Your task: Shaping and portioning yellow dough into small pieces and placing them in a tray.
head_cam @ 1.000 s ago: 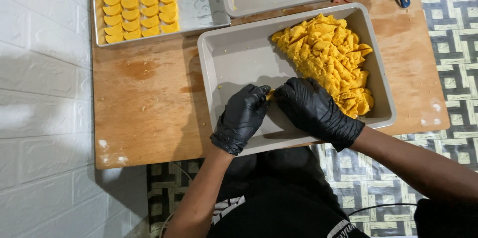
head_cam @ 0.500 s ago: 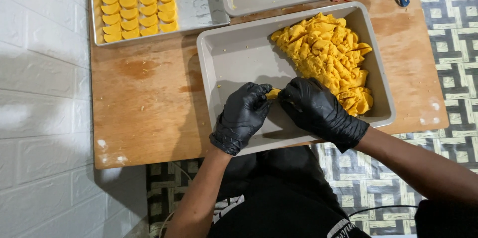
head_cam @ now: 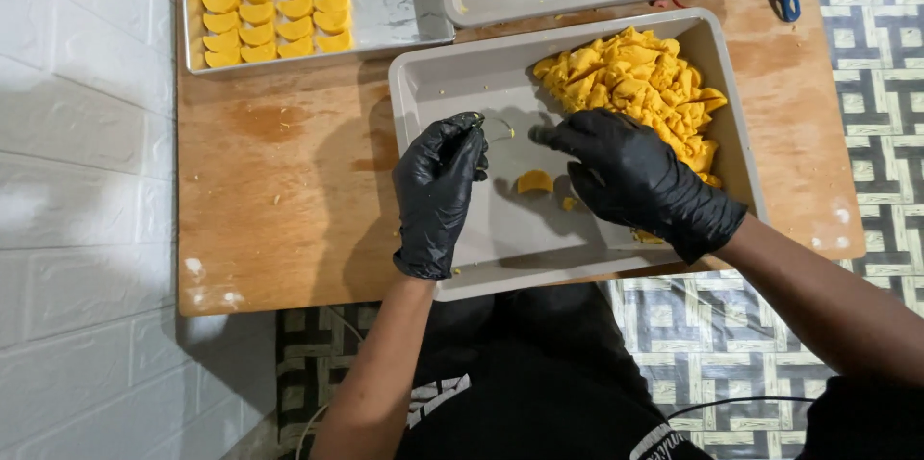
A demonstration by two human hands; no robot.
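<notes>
between parted hands [head_cam: 534, 171], dropped yellow piece [head_cam: 535, 182]

Hands [head_cam: 539, 166] parted; yellow piece [head_cam: 534, 182] dropped into tray [head_cam: 433, 85].

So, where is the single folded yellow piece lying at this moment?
In the head view, the folded yellow piece lies on the grey tray floor, between the left hand and right hand.

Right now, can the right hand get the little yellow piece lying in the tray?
Probably yes. The small yellow piece lies bare on the grey tray floor, just beside the right hand, with nothing between them.
</notes>
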